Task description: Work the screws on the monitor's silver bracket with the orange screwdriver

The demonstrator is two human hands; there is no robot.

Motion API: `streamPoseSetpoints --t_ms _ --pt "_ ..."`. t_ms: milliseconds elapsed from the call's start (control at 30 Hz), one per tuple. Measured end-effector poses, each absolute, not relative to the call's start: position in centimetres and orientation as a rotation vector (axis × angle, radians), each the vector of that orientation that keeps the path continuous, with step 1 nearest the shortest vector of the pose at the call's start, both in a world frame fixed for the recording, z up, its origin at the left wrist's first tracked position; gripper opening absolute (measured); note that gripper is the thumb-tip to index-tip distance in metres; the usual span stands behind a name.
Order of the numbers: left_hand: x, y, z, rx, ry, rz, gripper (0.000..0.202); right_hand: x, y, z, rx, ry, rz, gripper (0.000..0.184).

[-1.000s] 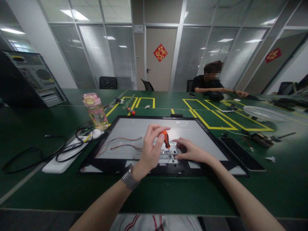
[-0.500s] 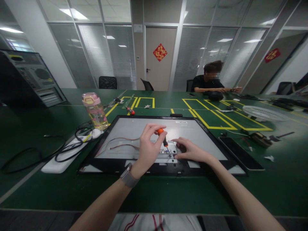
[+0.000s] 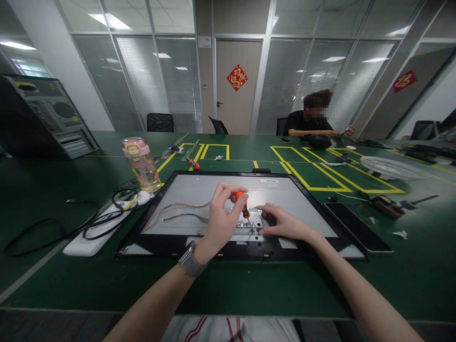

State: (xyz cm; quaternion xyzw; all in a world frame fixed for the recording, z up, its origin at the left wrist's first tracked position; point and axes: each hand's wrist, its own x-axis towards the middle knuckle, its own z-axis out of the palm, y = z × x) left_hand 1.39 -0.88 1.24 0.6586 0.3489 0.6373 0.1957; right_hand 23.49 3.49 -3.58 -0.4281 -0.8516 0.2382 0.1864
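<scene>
A flat monitor panel (image 3: pixel 199 190) lies face down on the green table, its grey back up inside a black frame. My left hand (image 3: pixel 221 219) is closed round a small orange-handled screwdriver (image 3: pixel 243 205), held nearly upright with its tip on a small metal board (image 3: pixel 253 223) near the panel's front edge. My right hand (image 3: pixel 281 222) rests on that board with its fingers pressed down beside the screwdriver tip. Thin red and white wires (image 3: pixel 181 213) run across the panel to the left of my hands.
A pink-capped bottle (image 3: pixel 141 164) and black cables (image 3: pixel 89 223) on a white slab lie to the left. A computer case (image 3: pixel 46 116) stands at far left. A dark slab (image 3: pixel 358 227) and tools lie right. Another person (image 3: pixel 311 118) sits at the far side.
My left hand has shifted the screwdriver slightly, turning it in place; its handle now shows less above the fingers. My right hand has stayed on the board.
</scene>
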Motion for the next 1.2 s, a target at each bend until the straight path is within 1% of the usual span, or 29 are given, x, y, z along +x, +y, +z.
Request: streamPoseSetpoints --t_ms 133,300,400,600,833,1033,1200 --pt "1.43 -0.67 0.92 1.810 0.998 1.783 0.005 23.44 3.39 -3.50 -1.212 -2.398 0.679 0.065" --pt "1.44 -0.72 0.86 1.813 0.945 1.774 0.017 23.60 3.58 -3.77 -1.208 -2.397 0.658 0.066" --pt "1.36 -0.81 0.91 1.843 0.898 1.730 0.021 23.57 3.54 -3.68 -1.228 -2.407 0.643 0.065" --pt "1.44 -1.01 0.90 1.873 0.991 1.778 0.013 23.47 3.42 -3.54 -1.233 -2.417 0.645 0.065" --pt "1.40 -1.00 1.07 1.858 0.961 1.729 0.024 23.59 3.43 -3.65 -1.223 -2.400 0.654 0.066" --pt "1.64 -1.15 0.86 1.858 0.996 1.763 0.016 23.57 3.45 -3.64 -1.212 -2.400 0.657 0.065" --pt "1.59 -1.29 1.04 1.881 0.965 1.752 0.021 23.58 3.60 -3.76 -1.208 -2.414 0.654 0.066"
